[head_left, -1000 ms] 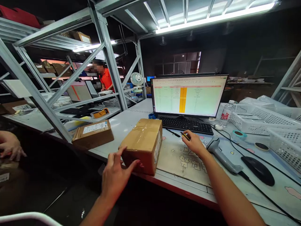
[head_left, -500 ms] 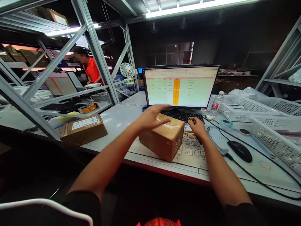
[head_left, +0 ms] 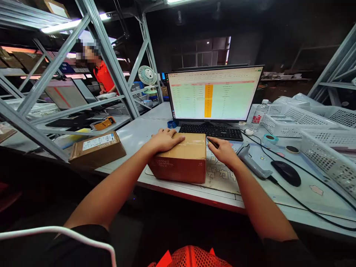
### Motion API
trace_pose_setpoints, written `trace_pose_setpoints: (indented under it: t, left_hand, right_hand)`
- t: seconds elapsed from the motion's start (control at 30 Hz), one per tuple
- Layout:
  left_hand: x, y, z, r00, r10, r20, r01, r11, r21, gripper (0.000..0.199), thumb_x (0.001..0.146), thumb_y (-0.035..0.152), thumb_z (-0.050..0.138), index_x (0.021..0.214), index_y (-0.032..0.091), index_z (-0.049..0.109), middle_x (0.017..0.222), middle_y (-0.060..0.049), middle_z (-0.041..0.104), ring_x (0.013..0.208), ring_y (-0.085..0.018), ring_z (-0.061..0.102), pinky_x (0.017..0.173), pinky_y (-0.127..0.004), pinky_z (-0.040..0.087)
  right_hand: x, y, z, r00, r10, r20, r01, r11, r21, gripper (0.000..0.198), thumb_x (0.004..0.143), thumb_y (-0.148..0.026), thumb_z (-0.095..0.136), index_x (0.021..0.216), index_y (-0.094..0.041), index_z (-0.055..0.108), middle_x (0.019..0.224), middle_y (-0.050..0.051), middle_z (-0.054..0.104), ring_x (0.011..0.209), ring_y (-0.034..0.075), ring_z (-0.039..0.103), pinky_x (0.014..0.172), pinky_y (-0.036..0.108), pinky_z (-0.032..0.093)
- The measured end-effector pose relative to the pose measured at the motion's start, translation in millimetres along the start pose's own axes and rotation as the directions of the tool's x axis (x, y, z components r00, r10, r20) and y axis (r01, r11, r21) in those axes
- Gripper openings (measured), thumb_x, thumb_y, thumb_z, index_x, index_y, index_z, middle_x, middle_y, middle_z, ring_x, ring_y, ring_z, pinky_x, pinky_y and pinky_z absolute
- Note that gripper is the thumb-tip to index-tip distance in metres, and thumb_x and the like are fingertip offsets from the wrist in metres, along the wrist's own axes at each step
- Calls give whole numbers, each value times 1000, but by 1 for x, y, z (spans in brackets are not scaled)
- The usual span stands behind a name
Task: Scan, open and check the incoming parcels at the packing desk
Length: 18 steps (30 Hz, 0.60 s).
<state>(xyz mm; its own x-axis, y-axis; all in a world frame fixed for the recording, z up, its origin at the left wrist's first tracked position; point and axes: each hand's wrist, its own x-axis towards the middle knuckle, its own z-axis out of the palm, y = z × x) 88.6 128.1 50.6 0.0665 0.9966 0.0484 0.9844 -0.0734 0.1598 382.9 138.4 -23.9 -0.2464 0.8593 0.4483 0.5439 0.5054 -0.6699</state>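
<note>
A taped brown cardboard box [head_left: 178, 168] sits near the desk's front edge, its long side facing me. My left hand [head_left: 164, 141] grips its top left part, the thumb on top and the fingers reaching over the far left edge. At the box's right side, my right hand [head_left: 222, 150] is closed around a slim dark box cutter [head_left: 212, 142], whose tip is at the upper right edge. I cannot tell whether the tip touches the cardboard. Just right of that hand lies a grey barcode scanner [head_left: 254, 163].
Behind the box stand a black keyboard [head_left: 211, 131] and a lit monitor [head_left: 189, 100]. A black mouse [head_left: 286, 173], cables and white plastic baskets [head_left: 328, 148] are on the right. Another labelled box [head_left: 97, 150] lies left, beside a metal frame [head_left: 111, 63]. Beyond it is a person in red [head_left: 104, 76].
The box has turned so its long side faces me and shifted slightly left. My left hand came down onto it. My right hand moved left with the box cutter to the box's edge.
</note>
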Motion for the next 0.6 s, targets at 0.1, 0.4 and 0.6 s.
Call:
trace_pose_setpoints:
  t: [0.1, 0.4, 0.6]
  left_hand:
    - [0, 5, -1, 999, -35, 39, 34, 999, 33, 92, 94, 90, 27, 154, 25, 55, 157, -20, 52, 147, -50, 38, 111, -76, 41]
    - [-4, 10, -2, 998, -50, 25, 49, 998, 39, 89, 94, 87, 27, 152, 25, 55, 158, -17, 53, 149, -45, 39, 113, -75, 41]
    - [-6, 12, -1, 998, -63, 9, 63, 997, 37, 91, 94, 87, 26, 154, 24, 53, 160, -20, 51, 149, -46, 39, 112, -76, 41]
  right_hand:
    - [-3, -6, 2, 1000, -12, -3, 12, 999, -47, 44, 98, -28, 58, 137, -17, 77, 131, 10, 77, 120, 30, 74, 106, 40, 56]
    - [-9, -7, 7, 999, -39, -23, 39, 999, 13, 44, 99, -30, 56, 135, -18, 77, 135, 9, 76, 126, 30, 72, 112, 43, 54]
    - [-49, -26, 15, 994, -54, -92, 63, 994, 91, 49, 100, -39, 54, 139, -17, 75, 129, 9, 78, 115, 30, 76, 100, 43, 61]
